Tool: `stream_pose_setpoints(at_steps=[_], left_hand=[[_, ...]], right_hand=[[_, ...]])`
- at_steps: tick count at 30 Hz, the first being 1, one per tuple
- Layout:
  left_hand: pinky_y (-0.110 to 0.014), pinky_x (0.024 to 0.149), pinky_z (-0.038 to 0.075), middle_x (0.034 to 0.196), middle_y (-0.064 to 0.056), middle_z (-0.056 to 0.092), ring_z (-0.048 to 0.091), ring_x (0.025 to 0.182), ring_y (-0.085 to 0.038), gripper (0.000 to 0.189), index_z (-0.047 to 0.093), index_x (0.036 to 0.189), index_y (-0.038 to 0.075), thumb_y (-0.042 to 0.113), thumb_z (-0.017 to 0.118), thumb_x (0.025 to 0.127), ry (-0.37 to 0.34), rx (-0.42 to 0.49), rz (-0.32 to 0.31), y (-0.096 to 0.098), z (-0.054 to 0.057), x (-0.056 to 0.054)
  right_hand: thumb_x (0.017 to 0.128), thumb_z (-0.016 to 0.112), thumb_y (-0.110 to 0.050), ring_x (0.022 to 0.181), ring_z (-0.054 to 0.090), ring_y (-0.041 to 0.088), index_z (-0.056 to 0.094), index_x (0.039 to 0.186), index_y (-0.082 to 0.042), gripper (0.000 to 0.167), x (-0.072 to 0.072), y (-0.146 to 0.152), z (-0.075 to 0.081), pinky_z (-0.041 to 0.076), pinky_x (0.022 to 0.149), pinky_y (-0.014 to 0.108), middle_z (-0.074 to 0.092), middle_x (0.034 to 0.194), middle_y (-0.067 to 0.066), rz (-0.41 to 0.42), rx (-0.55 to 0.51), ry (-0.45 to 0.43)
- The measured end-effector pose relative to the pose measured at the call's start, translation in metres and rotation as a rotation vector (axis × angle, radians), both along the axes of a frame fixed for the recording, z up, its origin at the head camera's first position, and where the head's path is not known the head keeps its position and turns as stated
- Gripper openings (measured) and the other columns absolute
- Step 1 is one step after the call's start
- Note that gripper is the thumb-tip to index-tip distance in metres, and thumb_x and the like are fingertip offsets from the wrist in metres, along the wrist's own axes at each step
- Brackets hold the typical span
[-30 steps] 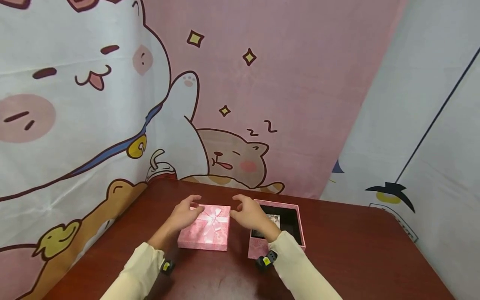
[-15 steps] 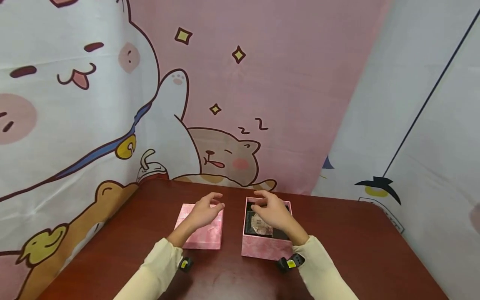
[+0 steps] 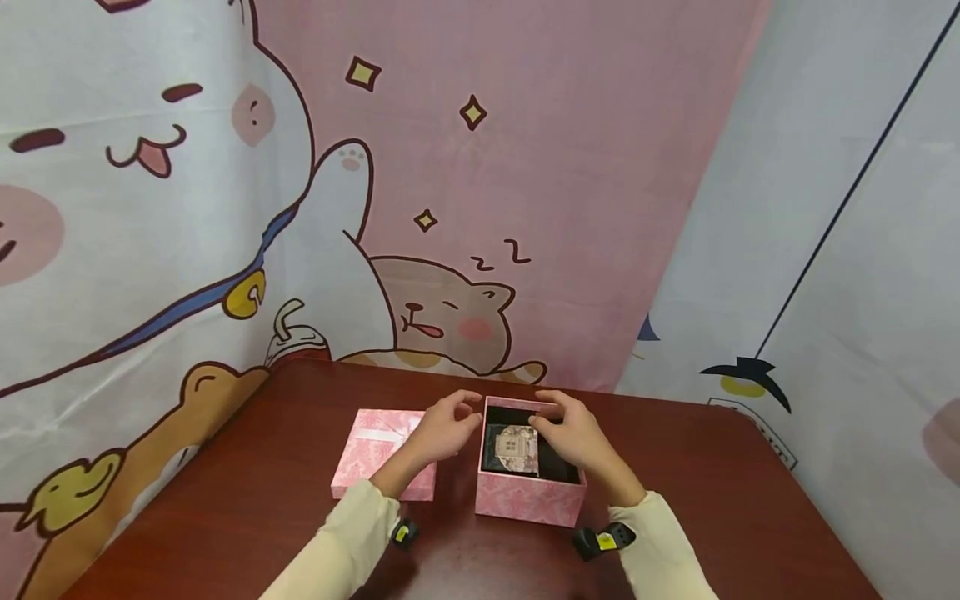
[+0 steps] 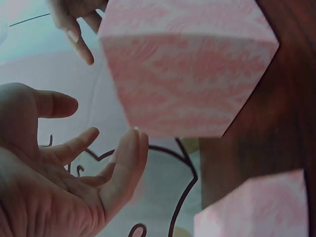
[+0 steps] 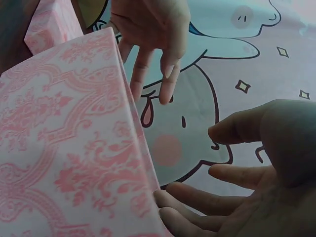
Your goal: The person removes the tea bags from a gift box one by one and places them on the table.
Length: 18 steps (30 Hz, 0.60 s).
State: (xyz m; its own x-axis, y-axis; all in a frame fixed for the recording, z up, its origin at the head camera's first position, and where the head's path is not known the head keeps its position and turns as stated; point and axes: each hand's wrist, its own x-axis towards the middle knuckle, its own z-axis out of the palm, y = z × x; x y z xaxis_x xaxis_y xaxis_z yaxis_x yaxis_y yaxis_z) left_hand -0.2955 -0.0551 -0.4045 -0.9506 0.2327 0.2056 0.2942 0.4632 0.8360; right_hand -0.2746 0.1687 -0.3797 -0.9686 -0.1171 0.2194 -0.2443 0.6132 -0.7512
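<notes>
The lidless pink box [image 3: 528, 498] stands upright on the tabletop [image 3: 675, 483], a little to the right of its lid [image 3: 367, 457], which lies flat with its ribbon bow upward. From where I'm standing, both hands are up at the box, one to each side, and neither has hold of anything: the left hand [image 3: 450, 425] is spread wide by the left wall, fingers loosely bent, and the right hand [image 3: 572, 432] has its thumb well apart from the fingers over the right side. The right fingertips come right up to an edge of the box, but I can't tell whether they press on it. I'd take it for stiff card under patterned paper, so likely light and firm, though thin walls like that could bow if squeezed hard near the rim. The paper looks smooth and may slide a bit under dry fingers. Were it mine to lift, I'd hold it low on the left and right walls with flat palms, keeping it level, because a printed piece [image 3: 516, 448] lies inside on something dark and could shift. That piece looks thin, better pinched gently by an edge than bent.
</notes>
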Motion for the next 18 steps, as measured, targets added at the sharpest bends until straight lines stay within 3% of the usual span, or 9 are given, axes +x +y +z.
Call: stream_pose_setpoints(at_steps=[5, 10, 18], left_hand=[[-0.047, 0.083, 0.048, 0.111, -0.018, 0.065, 0.061, 0.102, -0.031, 0.036, 0.065, 0.124, 0.007, 0.017, 0.061, 0.09, 0.087, -0.061, 0.044, 0.012, -0.011, 0.001], [-0.048, 0.084, 0.048, 0.108, -0.014, 0.064, 0.059, 0.101, -0.028, 0.034, 0.067, 0.121, 0.009, 0.014, 0.063, 0.087, 0.105, -0.075, 0.101, 0.023, -0.022, 0.0], [-0.047, 0.085, 0.048, 0.108, -0.012, 0.065, 0.062, 0.101, -0.03, 0.033, 0.068, 0.116, 0.01, 0.014, 0.065, 0.083, 0.117, -0.088, 0.192, 0.034, -0.03, 0.0]], right_hand=[[0.092, 0.061, -0.005, 0.092, 0.068, 0.033, 0.056, 0.133, 0.002, 0.042, 0.0, 0.0, -0.009, 0.055, 0.076, 0.045, 0.068, 0.11, 0.021, -0.006, -0.037, -0.027], [0.091, 0.056, 0.001, 0.08, 0.068, 0.029, 0.056, 0.131, 0.005, 0.04, 0.0, -0.003, -0.013, 0.054, 0.063, 0.034, 0.066, 0.109, 0.025, -0.012, -0.074, -0.059], [0.086, 0.06, -0.002, 0.096, 0.067, 0.035, 0.058, 0.128, 0.006, 0.043, -0.004, -0.005, -0.018, 0.053, 0.076, 0.046, 0.067, 0.108, 0.025, -0.039, 0.087, -0.048]])
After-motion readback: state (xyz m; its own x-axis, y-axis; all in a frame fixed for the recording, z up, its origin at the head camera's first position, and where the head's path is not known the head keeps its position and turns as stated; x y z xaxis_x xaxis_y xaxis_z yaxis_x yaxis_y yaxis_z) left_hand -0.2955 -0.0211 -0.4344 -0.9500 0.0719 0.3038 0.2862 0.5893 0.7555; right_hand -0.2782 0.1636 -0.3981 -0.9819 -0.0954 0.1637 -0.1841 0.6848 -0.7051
